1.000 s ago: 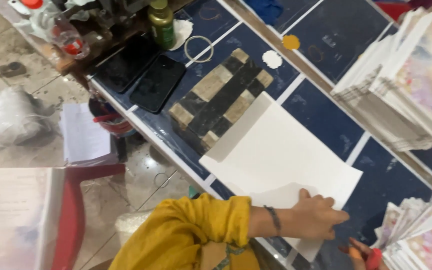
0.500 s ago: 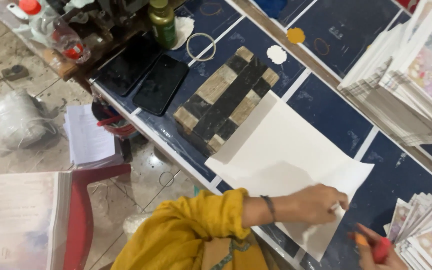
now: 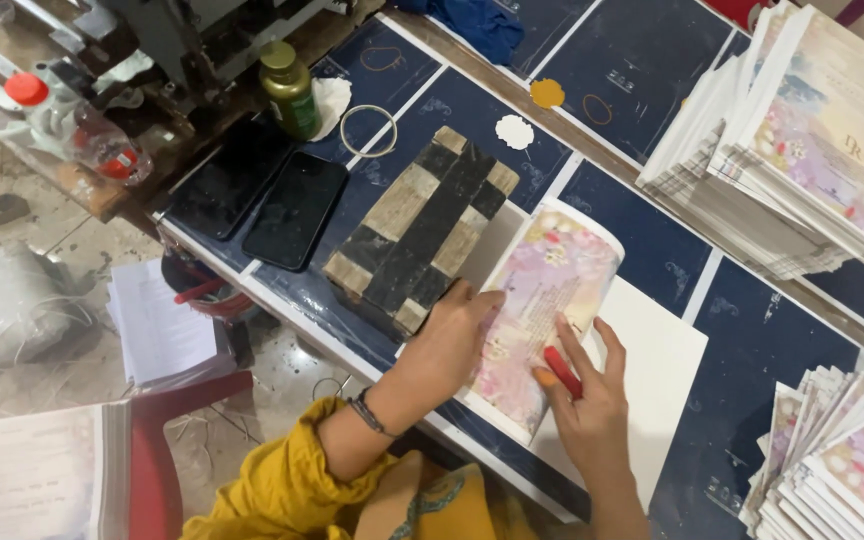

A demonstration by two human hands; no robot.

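Left hand: the left hand point(image 3: 449, 345) is laid flat, fingers extended, on the left edge of the sheet point(image 3: 542, 300); nothing is gripped.
Right hand: the right hand point(image 3: 584, 400) is half open, and a red tool point(image 3: 560, 370) is pinched between thumb and fingers against the sheet.
Sheet: a floral printed sheet is curled over at its far end and rests on white paper point(image 3: 667, 380) on the table point(image 3: 772, 330).
Block: a checkered block point(image 3: 422, 225) stands just left of the sheet, touching the left hand.
Phones: 2 phones point(image 3: 294, 208) lie left of the block.
Stacks: 2 stacks point(image 3: 802, 130) of printed sheets are placed at the right, 1 far, 1 near.
Bottle: a green bottle point(image 3: 288, 88) stands beyond the phones.
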